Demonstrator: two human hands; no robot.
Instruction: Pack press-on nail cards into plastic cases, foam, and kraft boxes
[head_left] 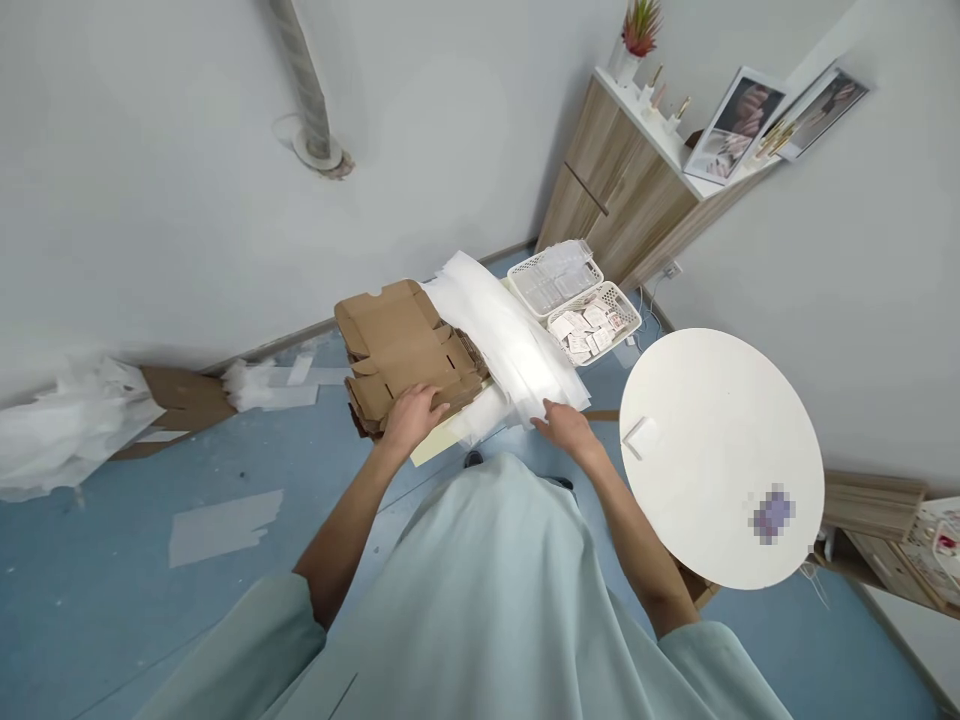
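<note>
In the head view, a stack of flattened brown cardboard boxes [401,335] lies in front of me, left of the middle. My left hand [411,418] rests on its near edge, thumb apart from the fingers. Beside the boxes is a pile of thin white sheets or sleeves [501,325], perhaps foam, partly overlapping the stack. At the pile's near end, my right hand [568,430] pinches the edge of a sheet between thumb and fingers. A pale yellow edge [435,445] shows under the boxes.
Behind the sheets stand a white basket [517,270] with clear plastic cases and another basket [634,318] with small white cards. A round white table [712,430] is at my right. Beyond stands a wooden cabinet [622,150]. White wrapping [67,430] lies on the left.
</note>
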